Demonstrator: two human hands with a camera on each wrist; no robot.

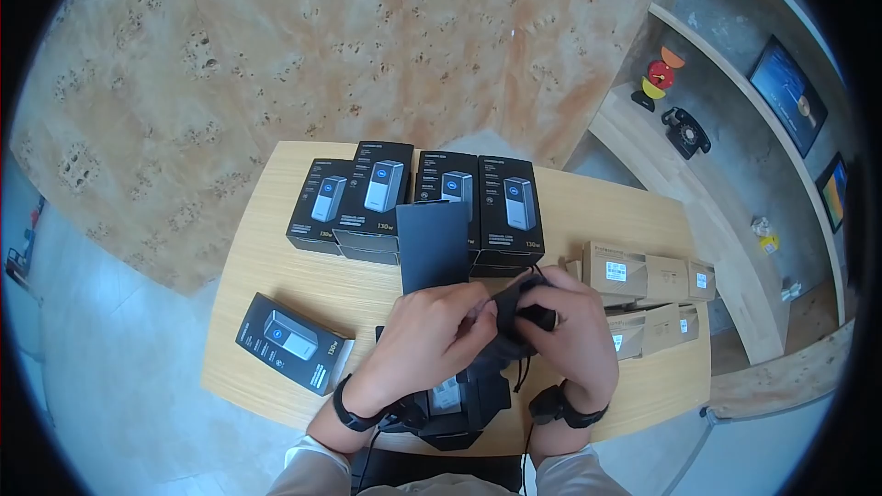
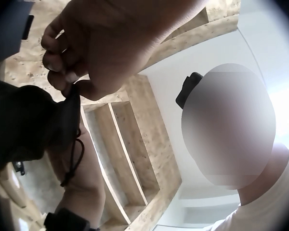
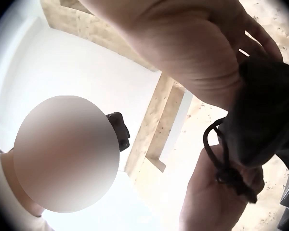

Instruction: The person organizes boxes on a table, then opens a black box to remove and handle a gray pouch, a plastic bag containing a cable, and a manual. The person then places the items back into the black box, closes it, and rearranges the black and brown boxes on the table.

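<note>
A black drawstring pouch [image 1: 507,310] is held up over the middle of the table, between both hands. My left hand [image 1: 434,326] pinches the pouch's edge between thumb and fingertips, as the left wrist view also shows. On the other side my right hand [image 1: 577,331] grips the pouch with curled fingers and thumb. The pouch's cord [image 3: 225,168] dangles in a knotted loop. What the pouch contains is hidden. Below the hands stands an opened black box [image 1: 487,401], its dark lid flap [image 1: 434,248] raised behind my left hand. A pale printed item [image 1: 446,396] shows inside it.
Several black power bank boxes [image 1: 375,188] stand in a row at the table's back. One more power bank box [image 1: 292,343] lies at the left. Brown cartons [image 1: 617,274] are stacked at the right. A curved shelf [image 1: 680,174] with a telephone stands beyond the table.
</note>
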